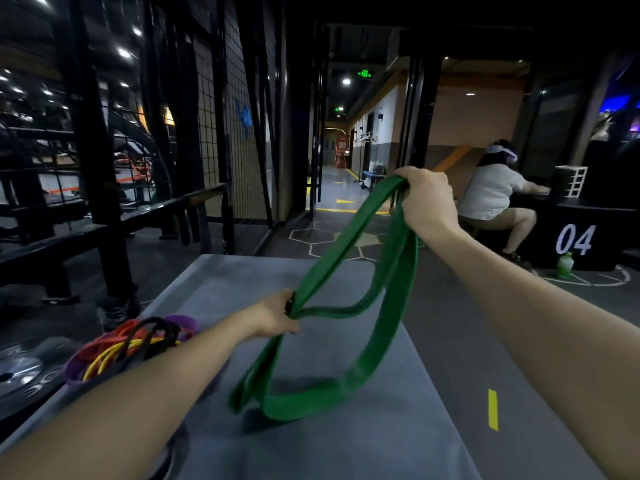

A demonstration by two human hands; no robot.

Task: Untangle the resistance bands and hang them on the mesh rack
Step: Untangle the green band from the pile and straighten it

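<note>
Gripping one green band (360, 258) in our left hand (277, 315) and right hand (427, 202), we stand over one table (346, 445) and one tangled pile of bands (131, 344).

Two hands, left hand (277, 315) and right hand (427, 199), are showing. One green band (374, 341) is hanging. One tangled pile of bands (131, 344) is lying on one counter (346, 445). One green bottle (564, 266) is standing.
</note>
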